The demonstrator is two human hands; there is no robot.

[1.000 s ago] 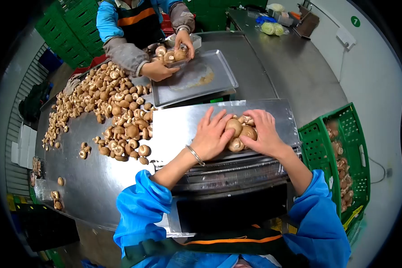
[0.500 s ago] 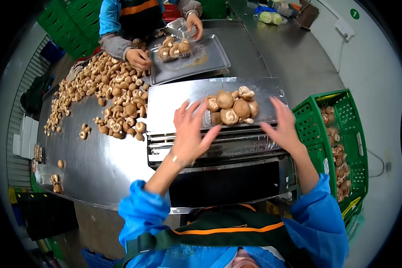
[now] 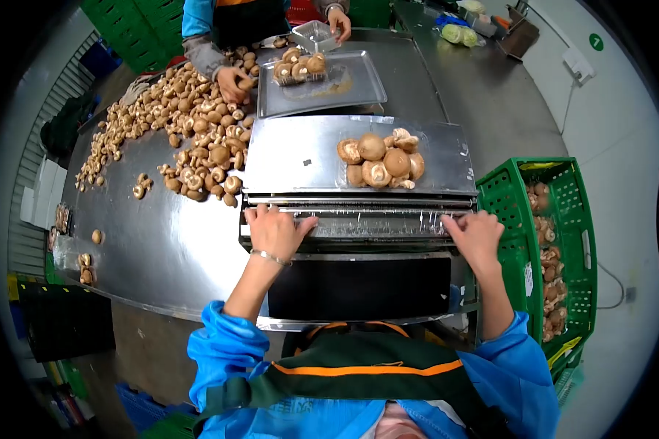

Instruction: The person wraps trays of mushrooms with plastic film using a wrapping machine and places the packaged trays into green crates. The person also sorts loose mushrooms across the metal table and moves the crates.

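My left hand is at the left end of the film wrapper's roller slot, thumb and fingers closed on the edge of clear cling film. At the right end, my right hand pinches the same film edge. Just beyond the slot, a clear tray heaped with shiitake mushrooms sits on the wrapper's metal top. Its mushrooms show both brown caps and pale gilled undersides. Below my hands lies a black flat panel.
Loose shiitake mushrooms cover the table's left side. Across from me, a co-worker's hand touches mushrooms, the other holding a clear empty tray. A metal tray carries a filled pack. On my right stands a green crate of packed mushrooms.
Both my hands have come back from beside the mushroom tray to the film slot and closed on the film edge. The co-worker's left-side hand now holds a mushroom.
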